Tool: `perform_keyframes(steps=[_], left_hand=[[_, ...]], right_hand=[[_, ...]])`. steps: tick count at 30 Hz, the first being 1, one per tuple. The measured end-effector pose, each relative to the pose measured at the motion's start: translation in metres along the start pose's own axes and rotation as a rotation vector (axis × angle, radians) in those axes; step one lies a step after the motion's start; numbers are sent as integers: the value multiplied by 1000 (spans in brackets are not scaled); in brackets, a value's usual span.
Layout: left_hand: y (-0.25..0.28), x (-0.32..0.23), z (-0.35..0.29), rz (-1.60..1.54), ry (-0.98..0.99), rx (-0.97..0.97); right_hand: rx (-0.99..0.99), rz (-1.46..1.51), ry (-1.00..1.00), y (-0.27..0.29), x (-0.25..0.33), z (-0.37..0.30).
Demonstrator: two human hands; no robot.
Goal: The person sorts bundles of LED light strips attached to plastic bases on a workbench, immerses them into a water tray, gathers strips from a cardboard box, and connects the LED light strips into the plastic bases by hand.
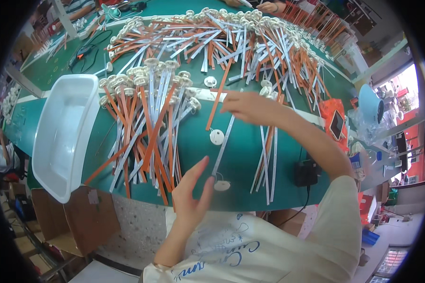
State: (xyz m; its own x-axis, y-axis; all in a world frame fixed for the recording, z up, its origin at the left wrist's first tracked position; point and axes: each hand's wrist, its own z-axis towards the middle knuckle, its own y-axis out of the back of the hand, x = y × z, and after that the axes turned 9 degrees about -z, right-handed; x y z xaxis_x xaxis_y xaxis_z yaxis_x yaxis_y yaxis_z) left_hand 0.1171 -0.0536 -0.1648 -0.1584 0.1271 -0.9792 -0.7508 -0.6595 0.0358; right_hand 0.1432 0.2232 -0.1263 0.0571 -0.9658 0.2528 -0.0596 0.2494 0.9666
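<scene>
My right hand (252, 107) reaches in from the right, its fingers pinched together at the upper end of a narrow white LED strip (224, 146). That strip slants down toward me, its lower end beside a round white disc (222, 185) on a thin wire. My left hand (190, 198) is open, thumb and fingers apart, its thumb close to the strip's lower end. Near the right fingertips lies an orange strip (214, 113), with another white disc (216, 137) below it. A white round piece (210, 82) sits farther back.
A pile of white and orange strips with round ends (146, 122) lies left of my hands; a larger heap (212, 37) spreads behind. An empty white basin (63, 137) stands far left. A few strips (268, 160) and a black adapter (306, 173) lie right on the green table (241, 198).
</scene>
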Motion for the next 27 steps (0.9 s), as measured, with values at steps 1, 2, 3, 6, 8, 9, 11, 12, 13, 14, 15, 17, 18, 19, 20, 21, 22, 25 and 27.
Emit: perform_keyframes(steps=[1, 2, 3, 6, 8, 9, 11, 12, 13, 14, 15, 17, 18, 19, 20, 21, 22, 25, 27], left_hand=[[-1, -1, -2, -30, -20, 11], [-2, -3, -5, -26, -22, 14], [-3, -3, -6, -12, -46, -15], [-5, -5, -14, -21, -65, -51], [-7, -2, -20, -47, -60, -56], [-8, 3, -21, -173, 2, -61], [-10, 7, -22, -292, 62, -72], [-14, 7, -17, -531, 227, -100], [-17, 8, -12, -772, 393, -139], [-24, 15, -6, -775, 390, -143], [-34, 24, 2, -881, 475, -190], [-49, 36, 11, -988, 564, -242], [-55, 39, 18, -889, 508, -257], [-58, 41, 20, -789, 453, -271], [-57, 41, 19, -788, 456, -264], [-55, 41, 16, -790, 451, -246], [-52, 40, 12, -792, 449, -230], [-42, 17, 0, -664, 410, -253], [-33, 27, -11, -637, 369, -271]], right_hand=[[62, 25, 32, -9, 9, -3], [120, 46, 62, -17, 18, -4], [112, 43, 57, -26, 23, -5], [7, 149, -86, -54, 29, 5], [69, 138, -133, -68, 28, 13], [64, 132, -135, -72, 26, 12], [58, 510, -238, -78, 29, 16], [55, 509, -236, -78, 29, 11], [-21, 577, -267, -73, 38, 6], [-102, 642, -305, -71, 43, 1], [-99, 640, -303, -77, 44, -1], [-288, 480, -430, -93, 43, -3], [-290, 480, -432, -92, 45, 1], [-221, 476, -599, -89, 48, 10], [-152, 470, -769, -88, 49, 18], [-159, 474, -780, -87, 48, 24], [-125, 406, -723, -86, 47, 30], [-37, 432, -727, -84, 37, 31], [37, 534, -783, -87, 40, 26]])
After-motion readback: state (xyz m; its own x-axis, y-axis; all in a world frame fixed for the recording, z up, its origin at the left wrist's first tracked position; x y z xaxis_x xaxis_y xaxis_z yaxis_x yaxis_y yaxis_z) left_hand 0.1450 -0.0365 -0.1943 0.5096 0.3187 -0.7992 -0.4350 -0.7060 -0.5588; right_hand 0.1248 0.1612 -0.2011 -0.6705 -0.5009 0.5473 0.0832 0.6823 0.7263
